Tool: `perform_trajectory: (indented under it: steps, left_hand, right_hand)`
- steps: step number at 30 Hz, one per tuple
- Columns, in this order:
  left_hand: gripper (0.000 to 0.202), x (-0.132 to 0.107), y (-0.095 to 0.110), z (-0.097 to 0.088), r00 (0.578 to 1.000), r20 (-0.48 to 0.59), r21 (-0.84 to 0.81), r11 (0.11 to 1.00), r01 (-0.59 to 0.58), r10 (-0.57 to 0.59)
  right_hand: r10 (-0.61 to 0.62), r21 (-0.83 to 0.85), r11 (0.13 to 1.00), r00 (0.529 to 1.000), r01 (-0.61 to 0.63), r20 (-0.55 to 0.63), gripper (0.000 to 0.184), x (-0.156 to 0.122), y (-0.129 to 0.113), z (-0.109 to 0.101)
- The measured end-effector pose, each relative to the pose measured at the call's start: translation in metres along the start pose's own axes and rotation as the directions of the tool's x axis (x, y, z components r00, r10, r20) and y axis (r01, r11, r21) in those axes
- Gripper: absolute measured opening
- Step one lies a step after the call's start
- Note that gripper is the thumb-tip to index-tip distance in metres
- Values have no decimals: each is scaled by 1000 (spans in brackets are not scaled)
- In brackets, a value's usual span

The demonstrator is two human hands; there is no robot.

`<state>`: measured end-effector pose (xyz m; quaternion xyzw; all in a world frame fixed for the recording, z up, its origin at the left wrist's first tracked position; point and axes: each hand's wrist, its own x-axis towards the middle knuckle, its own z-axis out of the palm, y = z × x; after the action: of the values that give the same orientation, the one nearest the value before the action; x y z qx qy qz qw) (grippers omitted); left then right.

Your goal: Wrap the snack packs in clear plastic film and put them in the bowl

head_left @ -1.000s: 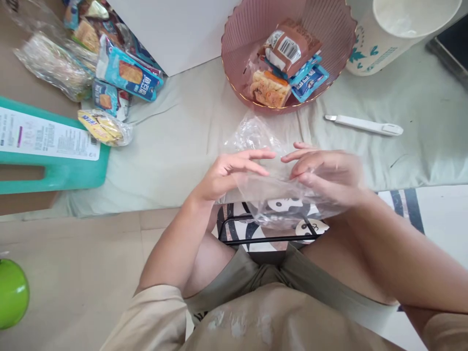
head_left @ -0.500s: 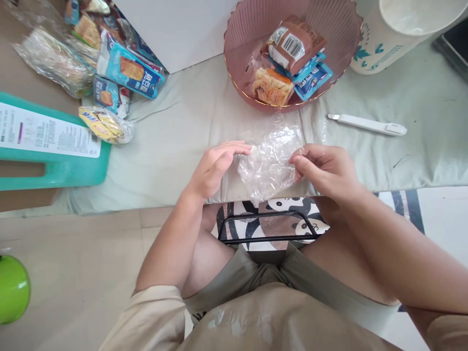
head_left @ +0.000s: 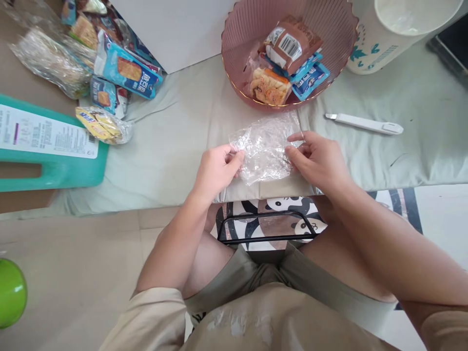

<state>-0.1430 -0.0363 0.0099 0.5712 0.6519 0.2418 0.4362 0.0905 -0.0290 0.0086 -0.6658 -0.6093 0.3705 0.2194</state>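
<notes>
A crumpled clear plastic bag (head_left: 263,148) lies on the pale green cloth (head_left: 175,146) near its front edge. My left hand (head_left: 217,168) pinches the bag's left edge with curled fingers. My right hand (head_left: 318,161) grips the bag's right side, fingers bent against the plastic. Just beyond the bag stands a pink ribbed bowl (head_left: 237,39) holding several wrapped snacks (head_left: 288,63).
A white utility knife (head_left: 365,124) lies to the right of the bowl. A white cup (head_left: 398,29) stands at the back right. Snack packets (head_left: 124,73) and a teal board (head_left: 51,151) lie at the left. A green ball (head_left: 10,292) sits on the floor.
The bag was held up loosely in front of me; both hands brought it down onto the cloth and pressed it into a smaller, flatter bundle between them.
</notes>
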Motion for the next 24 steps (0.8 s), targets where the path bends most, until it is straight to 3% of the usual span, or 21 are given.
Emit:
perform_trajectory:
  steps: [5, 10, 14, 16, 19, 24]
  left_hand:
    - [28, 4, 0, 0, 998, -62, -8, 1000, -3, 3]
    - [57, 5, -2, -13, 990, 132, -269, 960, 74, -40]
    - [119, -3, -12, -21, 948, 306, -365, 930, 32, 87]
    - [138, -11, -16, -17, 926, 344, -380, 925, -13, 154]
    - [133, -23, -21, -6, 922, 355, -372, 928, -11, 154]
    - [92, -36, -21, 1, 930, 361, -300, 953, 49, 66]
  right_hand:
    - [-31, -60, 998, 998, 28, -55, 32, 2, 3, 2]
    - [-34, -101, 994, 998, 29, -54, 35, 3, 6, 4]
    - [-63, -120, 991, 995, 53, -81, 34, 4, 9, 7]
    - [-80, -143, 988, 992, 65, -100, 33, 5, 11, 9]
    - [-107, -166, 982, 987, 86, -121, 32, 5, 14, 12]
    - [-140, -175, 978, 982, 117, -126, 31, 6, 16, 13]
